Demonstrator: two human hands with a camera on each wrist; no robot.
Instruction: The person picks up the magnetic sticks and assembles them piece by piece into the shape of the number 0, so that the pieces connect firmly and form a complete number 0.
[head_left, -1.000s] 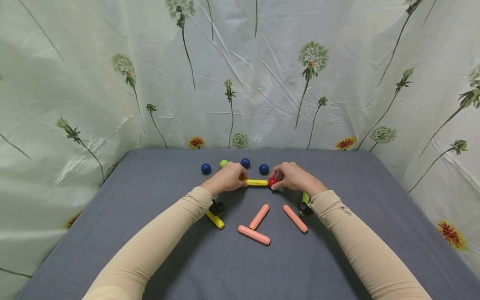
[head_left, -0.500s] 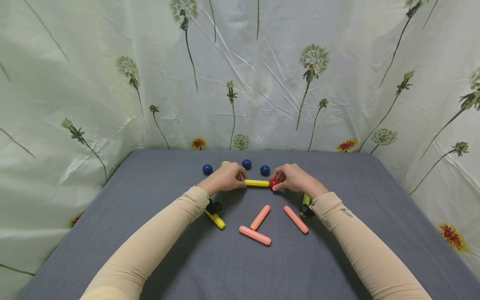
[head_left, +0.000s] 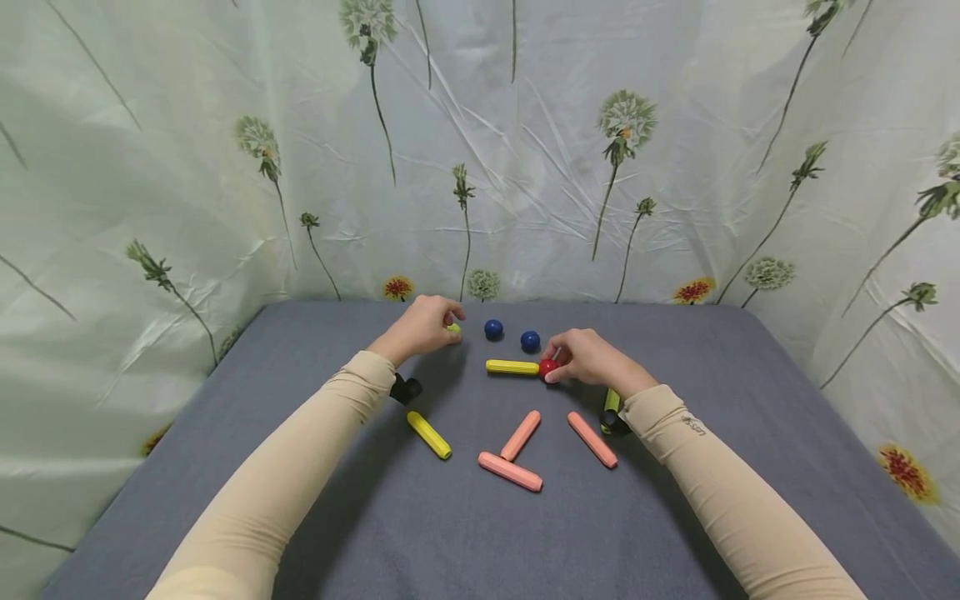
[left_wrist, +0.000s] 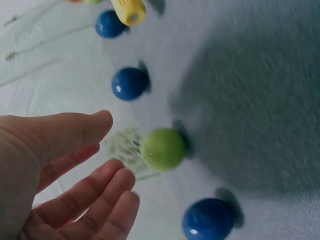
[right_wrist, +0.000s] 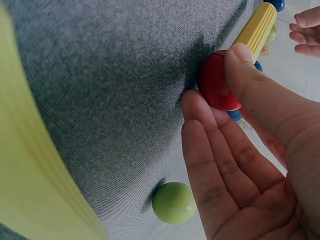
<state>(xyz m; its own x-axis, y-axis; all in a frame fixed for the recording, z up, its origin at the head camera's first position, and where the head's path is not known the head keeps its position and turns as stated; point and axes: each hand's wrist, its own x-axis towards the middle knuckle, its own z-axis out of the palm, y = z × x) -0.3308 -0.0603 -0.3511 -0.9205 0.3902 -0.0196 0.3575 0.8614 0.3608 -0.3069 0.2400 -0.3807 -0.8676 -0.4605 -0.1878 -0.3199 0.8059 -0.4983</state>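
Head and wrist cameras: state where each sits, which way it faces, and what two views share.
Head: worn on the head, facing forward and down at the table; sleeves, left hand and right hand show.
Left wrist: worn there, facing a green ball; the left hand's thumb and fingers show.
Right wrist: worn there, facing the red ball the right hand pinches; part of the left hand shows too.
Shared: head and right wrist both show the red ball.
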